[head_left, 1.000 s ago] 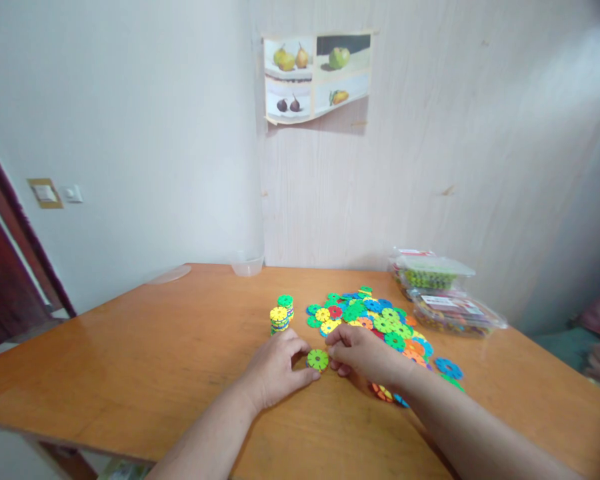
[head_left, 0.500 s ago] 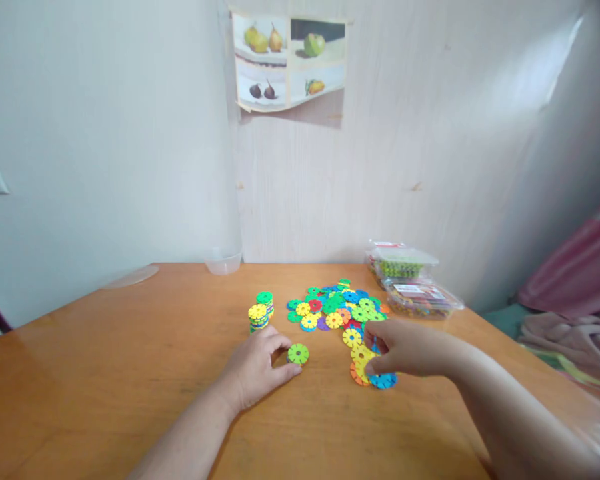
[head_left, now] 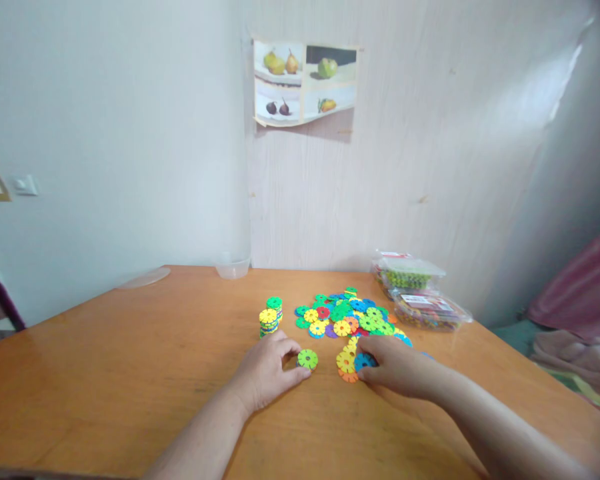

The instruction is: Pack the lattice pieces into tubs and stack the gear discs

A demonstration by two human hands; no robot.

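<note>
My left hand [head_left: 269, 371] rests on the table, thumb and fingers closed around a light green notched plastic disc [head_left: 307, 359]; other discs seem to lie under it. Between the thumb and fingers of my right hand [head_left: 395, 360] is a blue notched disc [head_left: 365, 362]. It hangs just right of some yellow discs [head_left: 346, 363] and partly overlaps them, with an orange disc [head_left: 349, 377] beneath. Beyond my left hand stand two stacks of discs, one topped by a yellow disc [head_left: 268, 316], the other by a green disc [head_left: 274, 303].
A spread pile of coloured discs [head_left: 341, 311] covers the table's middle right. Lidded clear boxes [head_left: 433, 311] of small pieces stand behind it. A clear bowl [head_left: 233, 268] and a flat clear lid [head_left: 145, 278] lie near the wall. Fruit pictures [head_left: 305, 83] hang above.
My right hand has moved left, toward my left hand, and now pinches a blue disc. My left hand keeps its hold on the green disc. The view has shifted slightly.
</note>
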